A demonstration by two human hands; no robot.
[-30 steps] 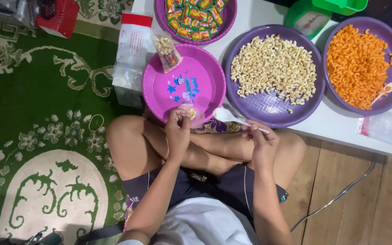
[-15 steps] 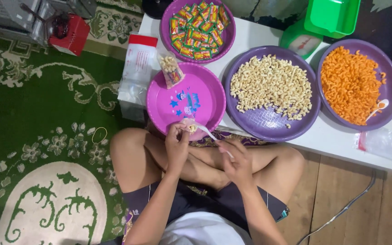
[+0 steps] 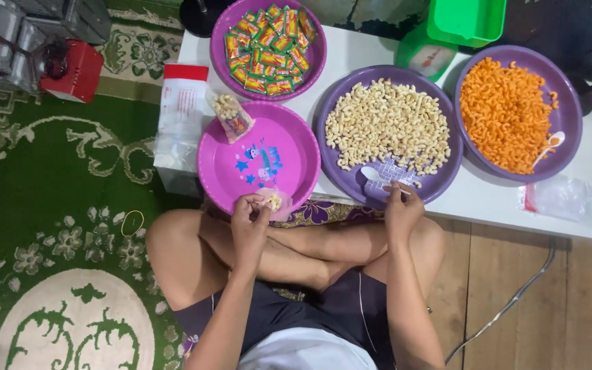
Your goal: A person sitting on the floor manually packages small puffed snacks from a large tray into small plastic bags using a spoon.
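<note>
Left hand (image 3: 251, 216): fingers closed round a small clear bag (image 3: 270, 201), held over the near rim of the pink tray (image 3: 217, 161), so spills land in the tray.
Right hand (image 3: 400, 205): fingers pinched on a white spoon (image 3: 378, 178) lying in the pale-snack tray (image 3: 447, 116), angled to scoop.
Bag: small, transparent, some pale pieces inside (mouth hidden by fingers).
Filled bag (image 3: 231, 115): propped on the pink tray's far rim.
Counter (image 3: 495, 199): low, white, trays within arm's reach.
</note>
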